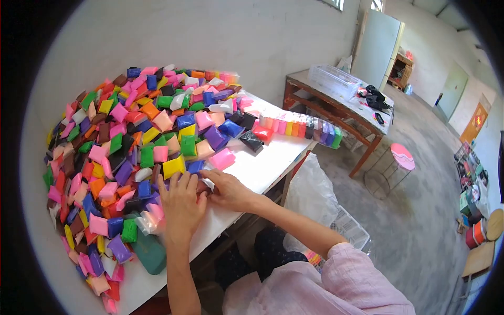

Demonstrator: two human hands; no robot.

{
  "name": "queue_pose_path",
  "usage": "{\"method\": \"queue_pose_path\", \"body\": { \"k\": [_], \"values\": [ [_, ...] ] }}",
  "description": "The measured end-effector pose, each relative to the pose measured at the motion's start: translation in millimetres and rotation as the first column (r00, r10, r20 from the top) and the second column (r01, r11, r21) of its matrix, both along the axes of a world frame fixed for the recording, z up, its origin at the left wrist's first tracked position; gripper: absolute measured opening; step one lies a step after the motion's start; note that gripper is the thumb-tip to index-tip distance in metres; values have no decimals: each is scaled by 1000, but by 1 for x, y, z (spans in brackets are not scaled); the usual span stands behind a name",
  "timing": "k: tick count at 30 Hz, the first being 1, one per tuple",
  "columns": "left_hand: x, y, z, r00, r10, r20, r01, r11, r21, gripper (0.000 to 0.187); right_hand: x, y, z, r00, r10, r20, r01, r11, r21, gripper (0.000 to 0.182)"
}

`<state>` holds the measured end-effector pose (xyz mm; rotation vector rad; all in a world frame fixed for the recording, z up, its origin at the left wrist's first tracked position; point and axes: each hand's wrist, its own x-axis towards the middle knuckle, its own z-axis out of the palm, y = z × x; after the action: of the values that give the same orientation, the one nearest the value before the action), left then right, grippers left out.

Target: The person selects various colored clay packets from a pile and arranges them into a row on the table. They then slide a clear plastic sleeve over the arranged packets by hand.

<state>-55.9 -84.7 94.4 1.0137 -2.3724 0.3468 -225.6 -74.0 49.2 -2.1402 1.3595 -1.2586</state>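
Note:
Many small glossy packets of coloured modelling clay [173, 167] lie heaped on a white table [226, 197]. My left hand [181, 202] rests at the heap's front edge, its fingers apart and bent over packets. Close beside it, my right hand [228, 190] has its fingers closed at a brown packet [203, 187], which the hands partly cover. A yellow packet [174, 166] and a blue packet [195, 167] lie just beyond the fingertips. Left of my left wrist are a clear wrapped pink-and-white bundle [151, 220] and a dark green case [148, 251].
A row of clear-wrapped multicoloured packets [299, 128] extends along the table's far right end. Clear plastic sheeting [312, 189] and a white basket [350, 228] stand below. Beyond are a wooden table [299, 84] with a clear bin [334, 81] and a pink-topped stool [402, 156].

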Motion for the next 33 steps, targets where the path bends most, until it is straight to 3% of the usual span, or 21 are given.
{"method": "queue_pose_path", "body": {
  "k": [7,10,13,16,19,22,25,28,33],
  "values": [
    [-22,12,-5,995,-103,-3,101,982,-159,37,-1,-3,-12,1000,29,-4,-29,1000,5,42],
    [-28,10,-21,966,-259,-11,247,932,-265,39,-3,-10,-22,996,41,-85,-57,979,-195,37],
    [-30,12,-27,967,-247,-54,231,949,-216,42,-9,-6,-17,992,85,-94,-89,995,-42,48],
    [-30,14,-29,963,-264,-58,244,940,-238,42,-8,-2,-9,992,104,-78,-116,979,-167,46],
    [-31,16,-29,970,-232,-71,213,954,-213,43,-15,6,-4,996,92,21,-90,994,-53,46],
    [-29,17,-31,964,-252,-81,231,950,-210,42,-25,15,-1,990,25,136,-19,999,-44,42],
    [-28,19,-31,938,-342,-51,324,920,-220,39,-34,21,-8,938,-59,341,-12,979,204,40],
    [-26,19,-37,910,-413,-37,402,901,-164,35,-29,21,-13,917,-40,398,7,997,83,34],
    [-26,23,-38,916,-391,-89,379,917,-124,32,-26,26,-9,955,-79,287,58,995,81,35]
  ]
}}
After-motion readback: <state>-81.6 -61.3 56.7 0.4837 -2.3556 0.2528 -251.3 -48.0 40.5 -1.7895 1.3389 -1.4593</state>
